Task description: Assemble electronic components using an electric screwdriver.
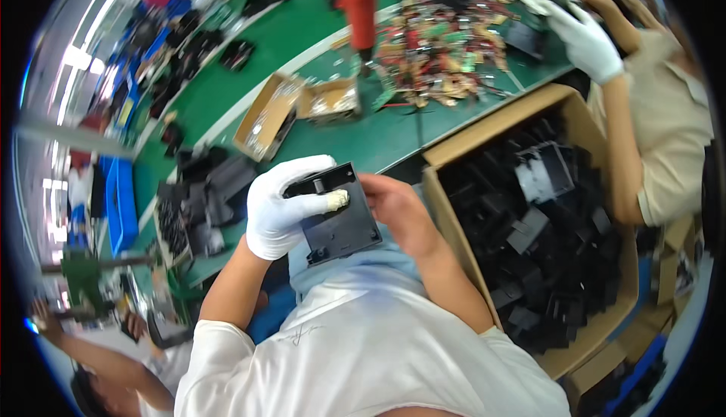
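A black, shallow plastic housing with small posts in its corners is held in front of my body, its hollow side facing up. My left hand, in a white glove with a yellowed thumb tip, grips its left side; the thumb lies across the inside. At the housing's right edge is my bare right hand, slightly blurred. Its fingers curl against that edge, and their tips are partly hidden behind it.
To my right stands a cardboard box full of black plastic housings. A heap of small wired circuit boards covers part of the green table. A red tool hangs above it. Co-workers sit right and lower left; one wears a white glove.
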The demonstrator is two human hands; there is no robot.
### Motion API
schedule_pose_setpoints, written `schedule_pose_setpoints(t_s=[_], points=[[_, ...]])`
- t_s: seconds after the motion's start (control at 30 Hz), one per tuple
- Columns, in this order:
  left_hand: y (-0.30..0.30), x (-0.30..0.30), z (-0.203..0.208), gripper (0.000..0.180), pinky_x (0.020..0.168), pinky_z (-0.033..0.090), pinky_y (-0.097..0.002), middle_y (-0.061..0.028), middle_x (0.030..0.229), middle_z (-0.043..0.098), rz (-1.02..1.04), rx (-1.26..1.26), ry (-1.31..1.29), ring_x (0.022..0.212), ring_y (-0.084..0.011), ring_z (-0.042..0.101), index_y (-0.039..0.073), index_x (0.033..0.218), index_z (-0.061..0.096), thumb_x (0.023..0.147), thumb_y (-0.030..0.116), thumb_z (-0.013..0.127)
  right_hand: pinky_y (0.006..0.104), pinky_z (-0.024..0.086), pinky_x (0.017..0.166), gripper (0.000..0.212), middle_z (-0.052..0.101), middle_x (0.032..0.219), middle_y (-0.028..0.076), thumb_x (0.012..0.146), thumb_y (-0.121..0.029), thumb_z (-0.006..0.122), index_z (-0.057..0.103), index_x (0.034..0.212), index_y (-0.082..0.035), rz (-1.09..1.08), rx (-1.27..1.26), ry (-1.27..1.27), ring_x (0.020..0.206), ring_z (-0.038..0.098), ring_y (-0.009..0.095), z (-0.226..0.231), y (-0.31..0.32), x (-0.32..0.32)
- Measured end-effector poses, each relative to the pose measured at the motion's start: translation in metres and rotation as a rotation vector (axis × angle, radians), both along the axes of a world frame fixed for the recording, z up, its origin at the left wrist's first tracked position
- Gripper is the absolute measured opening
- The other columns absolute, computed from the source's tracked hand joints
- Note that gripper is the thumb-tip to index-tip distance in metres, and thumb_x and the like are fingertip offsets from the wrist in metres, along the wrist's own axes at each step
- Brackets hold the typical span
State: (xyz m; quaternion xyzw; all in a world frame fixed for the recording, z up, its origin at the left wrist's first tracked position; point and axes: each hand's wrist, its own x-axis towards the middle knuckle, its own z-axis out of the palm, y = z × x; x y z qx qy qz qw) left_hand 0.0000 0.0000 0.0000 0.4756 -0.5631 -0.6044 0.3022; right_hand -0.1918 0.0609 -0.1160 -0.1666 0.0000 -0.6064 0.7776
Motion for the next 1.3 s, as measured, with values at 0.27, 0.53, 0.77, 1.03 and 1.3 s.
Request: schedule_pose_setpoints(t_s=[0.27, 0.53, 0.77, 1.03, 1.3], points=[[0.023, 0.069, -0.02, 0.06, 0.099, 0.053, -0.034, -0.0118, 0.13, 0.072, 0.036, -0.698, -0.308, 0.108, -0.0233, 0.069, 0.002, 0.122, 0.074, 0.068, 0.013, 0.095, 0.0228, 0.049, 0.087, 0.045, 0.073, 0.111, 0.008, 0.09, 0.006, 0.067, 0.064, 0.135, 0.003, 0.038, 0.049, 0.66, 0.095, 0.064, 0.013, 0.032, -0.001, 0.047], [0.034, 0.083, -0.042, 0.056, 0.092, 0.054, -0.0297, -0.0092, 0.116, 0.073, 0.298, -0.152, 0.698, 0.097, -0.0197, 0.069, 0.004, 0.119, 0.075, 0.066, 0.009, 0.091, 0.0236, 0.05, 0.084, 0.04, 0.073, 0.106, 0.008, 0.081, 0.011, 0.066, 0.07, 0.12, 0.002, -0.37, 0.012, 1.039, 0.09, 0.063, 0.013, 0.037, -0.001, 0.082], [0.028, 0.119, -0.076, 0.057, 0.065, 0.048, -0.0282, -0.0037, 0.083, 0.063, 0.248, -0.765, -0.174, 0.068, -0.0166, 0.056, 0.01, 0.117, 0.079, 0.061, 0.001, 0.084, 0.0258, 0.049, 0.08, 0.033, 0.072, 0.101, 0.009, 0.077, 0.01, 0.066, 0.068, 0.108, 0.001, -0.574, -0.115, 1.368, 0.085, 0.061, 0.015, 0.04, -0.004, 0.116], [0.04, 0.11, -0.08, 0.063, 0.054, 0.039, -0.0311, -0.0004, 0.07, 0.051, 0.497, -0.88, -0.449, 0.058, -0.0173, 0.044, 0.013, 0.12, 0.08, 0.059, -0.002, 0.081, 0.0261, 0.049, 0.076, 0.029, 0.07, 0.096, 0.008, 0.077, 0.009, 0.069, 0.068, 0.105, 0.0, -0.931, -0.194, 1.487, 0.079, 0.058, 0.015, 0.029, -0.006, 0.141], [0.013, 0.083, -0.059, 0.08, 0.086, 0.056, -0.032, -0.0114, 0.106, 0.069, 0.387, -0.55, 0.197, 0.094, -0.0258, 0.069, 0.011, 0.144, 0.064, 0.067, 0.001, 0.081, 0.0239, 0.048, 0.066, 0.03, 0.07, 0.093, 0.006, 0.082, 0.0, 0.075, 0.07, 0.112, 0.0, -0.538, 0.275, 1.43, 0.076, 0.056, 0.012, 0.046, -0.029, 0.089]])
